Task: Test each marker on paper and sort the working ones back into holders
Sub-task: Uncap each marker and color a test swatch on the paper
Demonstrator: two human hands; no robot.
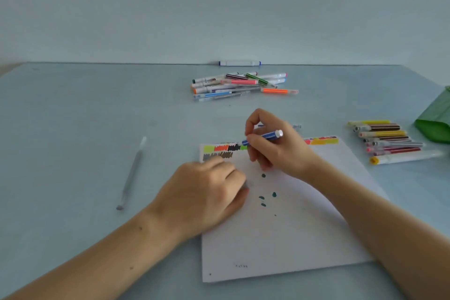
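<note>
From the head camera I see a pale blue table (73, 117) with a white sheet of paper (280, 238) lying slightly askew before the person. The right hand (272, 151) pinches a blue marker (264, 136) between thumb and fingertips, its white-ended cap pointing up and to the right, its tip down at the far edge of the paper, among a band of coloured test scribbles (224, 147) (lime, orange, black, green, with a grey-brown row beneath). More scribbles, pink and yellow, show at the paper's far right corner (321, 140).

The left hand (209, 190) rests on the sheet's left part, fingers curled under against the paper; I cannot tell whether it holds anything. A few dark teal blots (264, 198) mark the paper between the two hands.

Beyond the paper lies a loose pile of markers (238, 84), overlapping one another, with an orange marker (278, 91) just beside it on the right. A white marker with blue ends (239, 63) lies alone at the table's far edge, against the wall. To the right, a second group of markers (389, 140) lies in rough parallel rows (yellow, brown, red and a white one with a yellow end nearest me), near a green holder (435, 122) at the frame's right edge. A grey pen (132, 173) lies by itself well to the left of the paper. Part of another marker (295, 126) shows just behind the right hand.
</note>
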